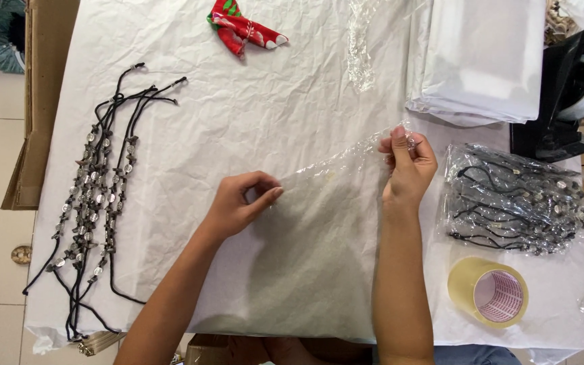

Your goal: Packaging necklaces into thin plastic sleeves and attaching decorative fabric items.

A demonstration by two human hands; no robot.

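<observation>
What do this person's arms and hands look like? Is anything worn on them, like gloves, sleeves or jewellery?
Both forearms are bare up to the picture's lower edge, with no sleeves in view. The left hand and right hand wear no gloves, and no rings, bracelets or watch can be seen. The fingernails look short and plain.

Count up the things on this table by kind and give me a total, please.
Clear plastic bag in both hands: 1
Bundle of loose beaded cords: 1
Bagged pack of beaded cords: 1
Tape roll: 1
Black tape dispenser: 1
Red cloth piece: 1
White sheet stack: 1
Total: 7
</observation>
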